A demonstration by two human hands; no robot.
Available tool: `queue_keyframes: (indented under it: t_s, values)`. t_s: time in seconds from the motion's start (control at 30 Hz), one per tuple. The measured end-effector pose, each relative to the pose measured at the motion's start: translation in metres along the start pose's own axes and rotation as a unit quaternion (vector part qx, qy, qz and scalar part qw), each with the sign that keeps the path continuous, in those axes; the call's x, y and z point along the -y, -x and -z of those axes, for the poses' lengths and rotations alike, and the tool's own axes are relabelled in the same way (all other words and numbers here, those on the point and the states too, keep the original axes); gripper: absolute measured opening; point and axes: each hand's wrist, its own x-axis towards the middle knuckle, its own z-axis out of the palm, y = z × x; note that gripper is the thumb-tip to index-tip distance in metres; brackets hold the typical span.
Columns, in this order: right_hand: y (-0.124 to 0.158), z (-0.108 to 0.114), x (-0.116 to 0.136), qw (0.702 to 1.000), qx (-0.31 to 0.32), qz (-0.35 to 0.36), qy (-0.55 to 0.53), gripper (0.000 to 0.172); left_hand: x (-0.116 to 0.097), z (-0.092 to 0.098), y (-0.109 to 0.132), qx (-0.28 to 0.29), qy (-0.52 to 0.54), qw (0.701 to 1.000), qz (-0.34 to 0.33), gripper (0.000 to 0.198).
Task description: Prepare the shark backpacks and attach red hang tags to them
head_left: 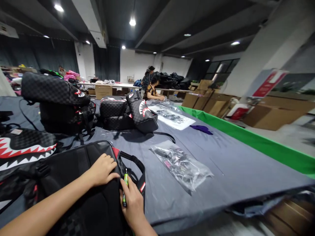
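Fingers of the right hand (133,200) are closed on a green pen-like tool (126,178), which is held with its thin tip upward, beside the right edge of the black backpack (98,209). Fingers of the left hand (103,168) are bent and rest on the backpack near its upper right corner, with the thumb directed to the right hand; whether they pinch the fabric, I cannot tell through my camera. The backpack lies on the grey table (233,170), and a dark strap (141,167) makes a loop along its right side. To the right of the backpack I have a wide stretch of tabletop, which continues to the near edge; a clear plastic bag (182,165) lies there, apart from the strap. Behind the backpack the room is narrower, because checkered bags (59,90) are piled there. Farther to its right, a purple cloth (201,129) lies near the green sheet (233,132) bordering the table.
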Motion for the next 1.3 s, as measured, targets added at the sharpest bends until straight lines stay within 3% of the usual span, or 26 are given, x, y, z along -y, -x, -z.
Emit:
queue_keyframes:
  t_s: [0.13,0.27,0.43,0.5,0.57,0.63,0.73,0.8,0.87,0.97,1.03,1.1,1.3]
  values:
    - [-0.001,0.003,0.003,1.0,0.009,-0.01,0.004,0.056,-0.008,0.011,-0.001,0.036,0.024,0.999,-0.014,0.031]
    - [-0.001,0.004,0.004,1.0,0.015,-0.01,0.003,0.058,-0.007,0.002,-0.007,0.015,0.018,0.999,-0.028,0.035]
    - [0.001,0.005,0.005,0.999,0.025,-0.023,-0.012,0.05,0.046,-0.003,-0.01,-0.066,-0.012,0.995,-0.071,0.058]
    - [0.001,0.005,0.006,0.999,0.03,-0.031,-0.017,0.049,0.068,0.003,-0.008,-0.087,-0.03,0.994,-0.064,0.058]
    - [0.0,0.005,0.006,0.999,0.029,-0.038,-0.016,0.048,0.077,0.009,-0.006,-0.108,-0.04,0.992,-0.055,0.054]
    - [-0.002,0.005,0.004,0.999,0.023,-0.042,-0.025,0.046,0.071,0.012,-0.003,-0.123,-0.029,0.991,-0.053,0.049]
    - [-0.004,0.008,0.002,0.994,0.007,-0.057,-0.088,0.042,0.046,0.012,0.004,-0.127,0.004,0.991,-0.043,0.043]
    - [-0.007,0.014,0.003,0.983,-0.01,-0.106,-0.15,0.034,0.029,0.011,0.009,-0.131,0.023,0.991,-0.029,0.04]
    - [-0.015,0.021,0.006,0.957,-0.031,-0.197,-0.213,0.024,0.017,0.008,0.012,-0.138,0.033,0.99,-0.009,0.038]
    - [-0.036,0.03,0.011,0.891,-0.038,-0.323,-0.316,0.023,0.006,0.0,0.014,-0.141,0.041,0.989,0.019,0.032]
    - [-0.05,0.035,0.014,0.851,-0.034,-0.36,-0.381,0.027,0.0,-0.005,0.017,-0.149,0.046,0.987,0.032,0.031]
    - [-0.059,0.037,0.017,0.828,-0.034,-0.372,-0.418,0.031,-0.004,-0.011,0.022,-0.176,0.057,0.982,0.038,0.032]
    - [-0.066,0.021,0.024,0.849,-0.056,-0.351,-0.391,0.03,-0.004,-0.025,0.033,-0.254,0.062,0.965,0.014,0.043]
